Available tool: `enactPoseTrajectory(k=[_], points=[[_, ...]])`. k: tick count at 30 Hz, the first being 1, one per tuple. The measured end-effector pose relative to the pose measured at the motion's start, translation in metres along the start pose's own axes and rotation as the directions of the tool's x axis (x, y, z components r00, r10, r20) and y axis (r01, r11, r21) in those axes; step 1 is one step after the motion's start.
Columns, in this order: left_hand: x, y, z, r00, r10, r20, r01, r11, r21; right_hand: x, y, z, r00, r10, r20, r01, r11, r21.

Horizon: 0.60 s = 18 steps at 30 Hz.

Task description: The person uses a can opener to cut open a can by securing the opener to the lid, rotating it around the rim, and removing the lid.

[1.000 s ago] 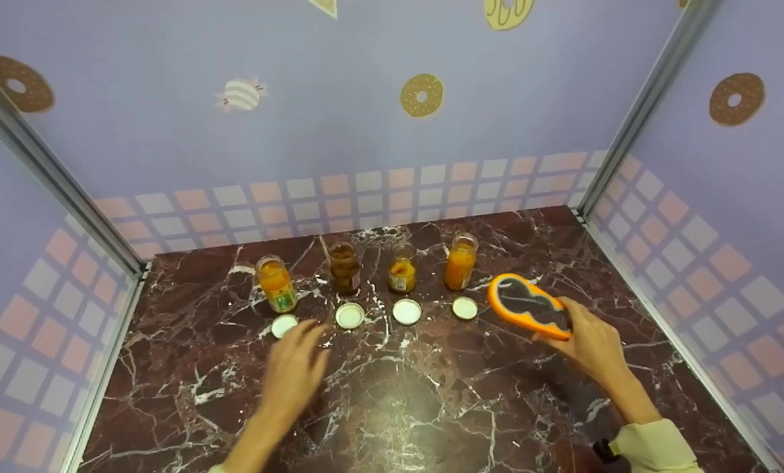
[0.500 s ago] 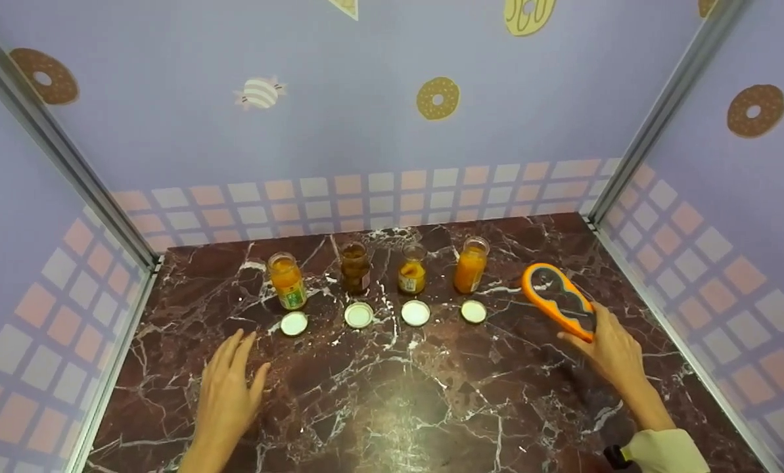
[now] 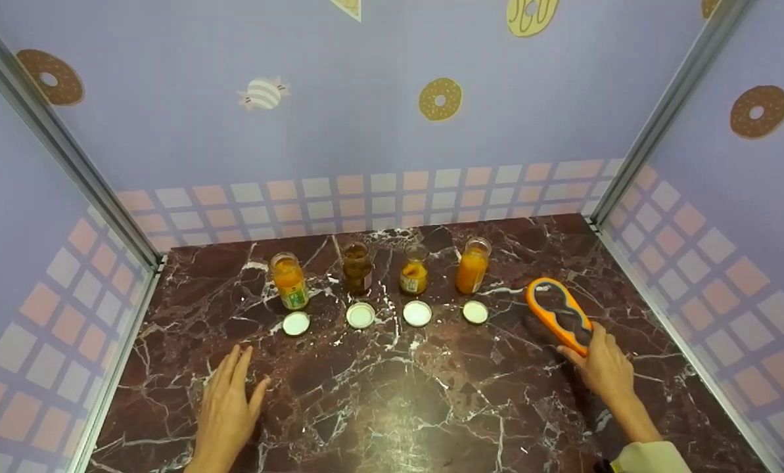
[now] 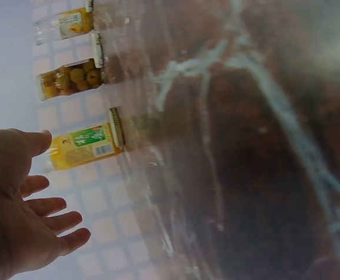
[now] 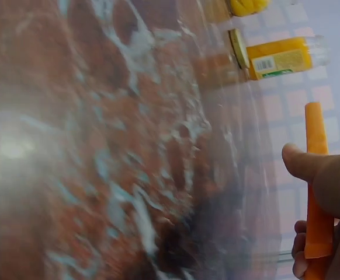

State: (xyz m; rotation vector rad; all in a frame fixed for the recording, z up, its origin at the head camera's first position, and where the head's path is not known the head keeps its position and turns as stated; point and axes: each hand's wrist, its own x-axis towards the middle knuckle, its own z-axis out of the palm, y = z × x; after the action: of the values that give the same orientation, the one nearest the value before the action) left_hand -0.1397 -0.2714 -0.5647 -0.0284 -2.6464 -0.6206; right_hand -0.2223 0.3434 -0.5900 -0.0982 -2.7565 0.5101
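My right hand [image 3: 607,369] grips the near end of an orange jar opener [image 3: 576,341] with dark scalloped openings. In the right wrist view the opener [image 5: 316,128] appears edge-on, thumb on one side and fingertips on the other. My left hand [image 3: 224,407] is at the front left with fingers extended and thumb spread, holding nothing. Ahead of it lie a lid [image 3: 296,323] and an uncapped jar [image 3: 290,284] of orange contents. Further along the row stand a jar of dark round fruit [image 3: 357,270], a smaller yellow jar [image 3: 413,277] and a tall orange jar [image 3: 473,268].
More lids lie inside up before the jars: one lid [image 3: 360,315], a white one [image 3: 417,313] and a right-hand one [image 3: 475,312]. The marble-patterned table [image 3: 378,394] meets a purple back wall [image 3: 339,131] and side walls with metal corner posts.
My left hand has drawn back to the left, away from the leftmost lid. The right hand has carried the jar opener rightward, then slightly nearer. The jars and lids keep their places.
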Motion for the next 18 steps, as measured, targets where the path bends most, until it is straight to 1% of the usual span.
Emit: enactPoseTrajectory(k=[5, 8, 14, 18], points=[[-0.006, -0.004, 0.005, 0.998, -0.038, 0.043, 0.038, 0.999, 0.020, -0.004, -0.005, 0.010, 0.998, 0.015, 0.061, -0.015, 1.000, 0.007], [-0.008, -0.005, 0.006, 0.997, -0.048, 0.064, 0.047, 0.999, 0.026, -0.005, -0.007, 0.014, 0.995, 0.022, 0.096, -0.024, 1.000, 0.012], [-0.010, -0.001, 0.009, 0.993, -0.064, 0.101, 0.061, 0.997, 0.036, -0.007, -0.009, 0.020, 0.993, 0.032, 0.115, -0.035, 0.999, 0.023], [-0.011, 0.002, 0.011, 0.991, -0.064, 0.119, 0.060, 0.997, 0.043, -0.009, -0.009, 0.022, 0.994, 0.023, 0.106, -0.026, 0.999, 0.024]])
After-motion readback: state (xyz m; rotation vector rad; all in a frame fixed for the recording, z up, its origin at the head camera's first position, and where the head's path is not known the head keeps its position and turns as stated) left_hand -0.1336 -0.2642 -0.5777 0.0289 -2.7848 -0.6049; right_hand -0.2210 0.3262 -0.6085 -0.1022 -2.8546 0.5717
